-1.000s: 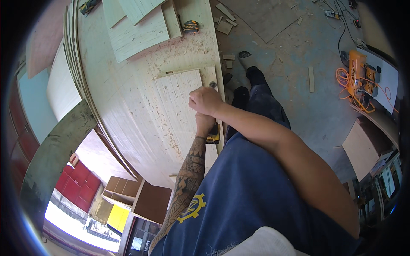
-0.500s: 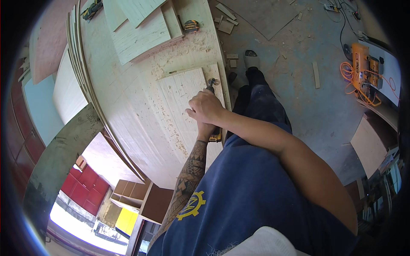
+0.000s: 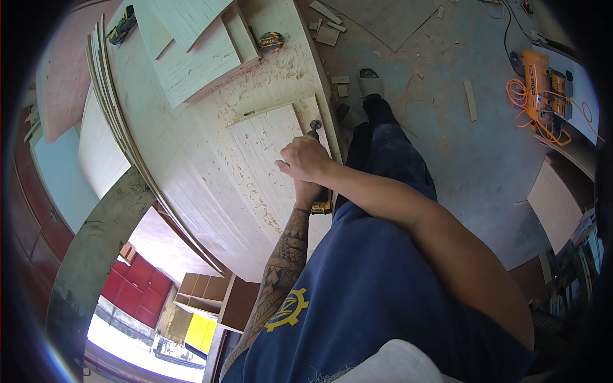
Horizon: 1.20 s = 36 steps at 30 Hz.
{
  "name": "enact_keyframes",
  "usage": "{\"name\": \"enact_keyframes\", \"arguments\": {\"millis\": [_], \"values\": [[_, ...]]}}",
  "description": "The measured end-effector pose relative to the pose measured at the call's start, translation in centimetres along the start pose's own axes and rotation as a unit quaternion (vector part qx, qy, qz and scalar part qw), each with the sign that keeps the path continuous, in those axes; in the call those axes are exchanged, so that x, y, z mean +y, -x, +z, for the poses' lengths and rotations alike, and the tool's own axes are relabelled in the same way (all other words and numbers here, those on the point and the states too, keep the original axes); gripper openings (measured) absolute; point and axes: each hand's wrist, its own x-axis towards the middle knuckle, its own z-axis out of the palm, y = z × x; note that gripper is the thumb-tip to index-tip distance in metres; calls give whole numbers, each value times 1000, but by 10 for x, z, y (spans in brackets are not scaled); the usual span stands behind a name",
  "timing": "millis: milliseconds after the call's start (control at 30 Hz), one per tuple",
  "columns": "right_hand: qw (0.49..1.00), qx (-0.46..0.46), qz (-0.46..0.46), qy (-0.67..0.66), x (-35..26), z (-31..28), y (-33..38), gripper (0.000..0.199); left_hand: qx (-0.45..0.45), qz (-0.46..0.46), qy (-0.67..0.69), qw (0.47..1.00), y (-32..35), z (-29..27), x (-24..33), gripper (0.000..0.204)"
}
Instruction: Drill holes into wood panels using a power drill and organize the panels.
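A power drill (image 3: 323, 203) with a yellow-and-black battery is held low over the bench's right edge, mostly hidden under my hands. My right hand (image 3: 305, 158) is closed over the top of the drill. Below it, my left hand (image 3: 308, 191), on the tattooed forearm, is wrapped round the drill; most of its fingers are hidden. The round cutting bit (image 3: 315, 125) points away from me and meets the edge strip of a pale wooden panel (image 3: 265, 143). Wood shavings lie across that panel.
Stacked wooden sheets (image 3: 204, 70) and a black-and-orange tape measure (image 3: 271, 41) lie farther up the workbench (image 3: 185, 166). Another tool (image 3: 121, 25) sits at the far left. Wood offcuts (image 3: 327, 35) litter the floor. An orange machine with a coiled hose (image 3: 536, 89) stands at right.
The drill bit has shifted from beside a round hollow in the panel's edge strip to over that spot. Both hands keep their hold. The whole view has turned slightly.
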Motion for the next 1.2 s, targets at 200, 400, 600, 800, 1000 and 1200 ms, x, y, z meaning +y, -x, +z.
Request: {"name": "enact_keyframes", "arguments": {"millis": [200,400,600,800,1000,1200], "values": [[999,29,19,-10,9,-1,-8,32,-73,-39,-52,995,-19,-10,3,54],[999,16,51,-12,19,-7,-14,31,-158,-24,-191,968,-33,-8,14,52],[998,-19,50,-14,11,-1,-27,29,-124,-73,-69,987,-24,-12,4,54],[996,11,78,-36,28,-8,-28,25,-212,-185,-97,955,-47,-17,46,58],[998,55,1,-42,19,-1,-13,24,-91,6,-189,978,-13,2,-17,58],[994,34,101,-33,28,-9,-28,20,-210,-173,-91,958,-49,-16,25,49]]}}
